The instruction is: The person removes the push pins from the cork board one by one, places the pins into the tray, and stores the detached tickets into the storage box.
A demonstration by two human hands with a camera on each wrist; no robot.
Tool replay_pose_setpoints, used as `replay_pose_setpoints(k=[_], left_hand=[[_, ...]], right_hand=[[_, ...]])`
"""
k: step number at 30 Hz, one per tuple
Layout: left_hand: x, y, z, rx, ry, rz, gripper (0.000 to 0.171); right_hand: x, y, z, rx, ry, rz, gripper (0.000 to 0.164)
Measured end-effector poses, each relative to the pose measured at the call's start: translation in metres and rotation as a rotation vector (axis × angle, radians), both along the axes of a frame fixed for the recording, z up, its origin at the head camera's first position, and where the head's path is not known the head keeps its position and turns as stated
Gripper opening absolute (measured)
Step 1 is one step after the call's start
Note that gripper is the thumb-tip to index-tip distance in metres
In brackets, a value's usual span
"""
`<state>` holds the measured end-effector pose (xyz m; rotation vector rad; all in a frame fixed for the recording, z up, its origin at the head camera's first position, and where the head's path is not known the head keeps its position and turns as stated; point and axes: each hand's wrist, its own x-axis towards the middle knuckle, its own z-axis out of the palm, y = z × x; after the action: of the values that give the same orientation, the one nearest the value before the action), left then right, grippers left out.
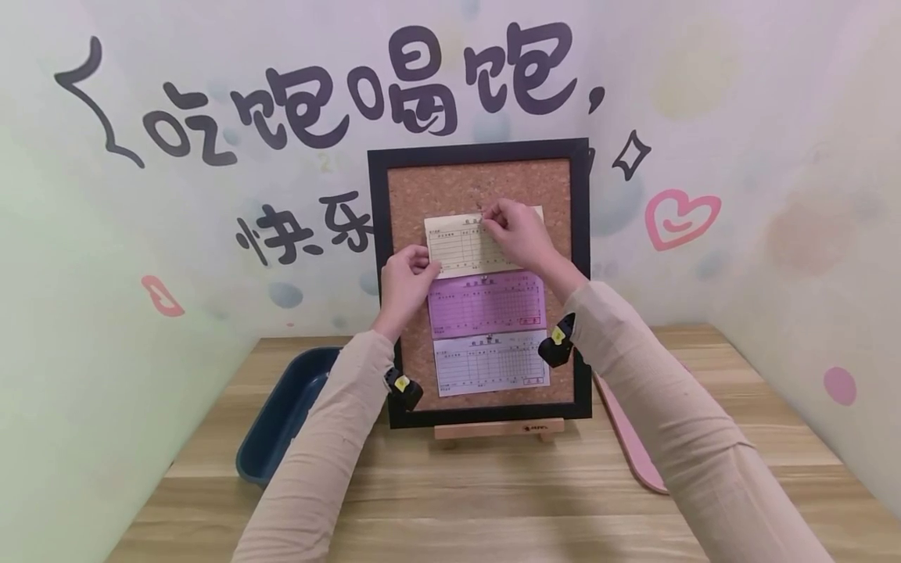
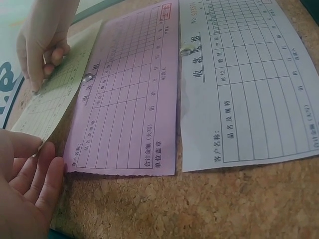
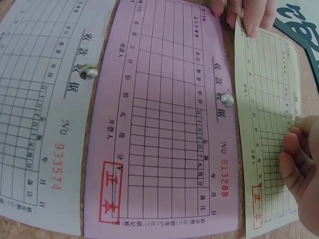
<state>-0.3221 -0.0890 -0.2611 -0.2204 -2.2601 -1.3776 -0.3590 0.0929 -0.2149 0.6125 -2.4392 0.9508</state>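
On a black-framed corkboard [image 1: 411,191] three printed receipt slips hang one above another: yellow [image 1: 450,246], purple [image 1: 464,305] and white [image 1: 486,367]. My left hand [image 1: 406,283] pinches the yellow slip's lower left corner between thumb and fingers, lifting that edge off the cork in the left wrist view. At the yellow slip's top middle, my right hand [image 1: 519,234] has thumb and index fingertip together on a small pushpin, mostly hidden by the fingers. Silver pushpins hold the purple slip, with its pin [image 3: 227,100], and the white slip, with its pin [image 3: 88,72].
The board leans on a small wooden easel [image 1: 500,428] on a wood-grain table [image 1: 457,508]. A dark blue tray [image 1: 256,461] stands left, partly behind the left sleeve. The pink edge of a flat item [image 1: 637,461] shows at the right. A lettered wall rises behind.
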Motion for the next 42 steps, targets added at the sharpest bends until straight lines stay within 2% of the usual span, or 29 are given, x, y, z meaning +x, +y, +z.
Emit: replay_pose_setpoints(k=[12, 24, 31, 33, 36, 42], left_hand=[[0.000, -0.001, -0.002, 0.037, 0.004, -0.006, 0.020], [0.005, -0.009, -0.002, 0.129, -0.015, -0.038, 0.020], [0.007, -0.018, -0.003, 0.094, -0.004, -0.015, 0.021], [0.009, -0.019, -0.002, 0.083, -0.004, -0.011, 0.021], [0.012, -0.022, -0.001, 0.079, -0.009, -0.012, 0.022], [0.019, -0.028, -0.001, 0.085, -0.016, -0.017, 0.022]], right_hand=[[0.004, 0.007, -0.002, -0.067, -0.008, 0.064, 0.012], [0.010, 0.013, -0.009, -0.207, -0.123, 0.141, 0.012], [0.016, 0.019, -0.013, -0.261, -0.155, 0.164, 0.015], [0.026, 0.019, -0.009, -0.274, -0.179, 0.168, 0.016], [0.030, 0.023, -0.011, -0.299, -0.209, 0.184, 0.016], [0.033, 0.033, -0.021, -0.270, -0.217, 0.205, 0.018]])
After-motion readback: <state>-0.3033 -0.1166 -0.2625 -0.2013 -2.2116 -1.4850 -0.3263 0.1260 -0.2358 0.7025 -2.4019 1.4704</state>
